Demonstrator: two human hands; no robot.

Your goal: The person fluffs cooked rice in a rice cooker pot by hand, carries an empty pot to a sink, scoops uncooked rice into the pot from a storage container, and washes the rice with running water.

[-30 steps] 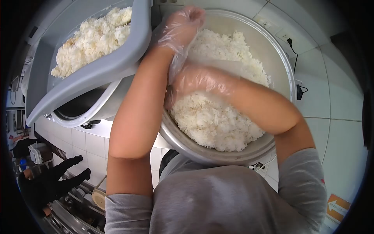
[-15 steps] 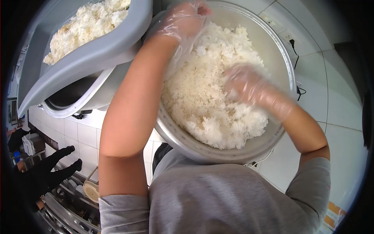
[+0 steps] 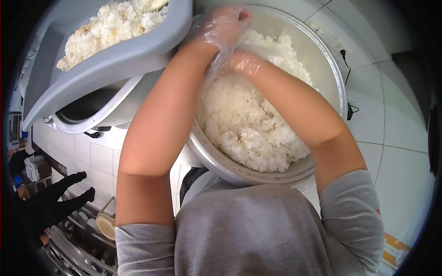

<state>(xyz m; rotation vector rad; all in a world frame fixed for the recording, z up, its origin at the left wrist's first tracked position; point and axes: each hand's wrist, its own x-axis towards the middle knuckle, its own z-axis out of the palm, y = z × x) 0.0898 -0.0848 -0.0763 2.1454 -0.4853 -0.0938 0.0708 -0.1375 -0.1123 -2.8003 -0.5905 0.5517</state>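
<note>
White rice (image 3: pixel 248 133) fills much of a large metal pot (image 3: pixel 322 69). Over it reaches the right hand (image 3: pixel 238 60) in a clear glove (image 3: pixel 252 65), partly hidden behind the left arm (image 3: pixel 159 119); I cannot tell how open it is. The gloved left hand (image 3: pixel 225 25) is near the far rim, fingers curled; I cannot tell what it grips. A grey tub (image 3: pixel 133 51) beside the pot holds more rice.

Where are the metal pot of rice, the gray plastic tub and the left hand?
Metal pot of rice (image 3: pixel 321 60): head view, right inner wall.
Gray plastic tub (image 3: pixel 117 59): head view, curved rim.
Left hand (image 3: pixel 224 27): head view, gloved middle.
</note>
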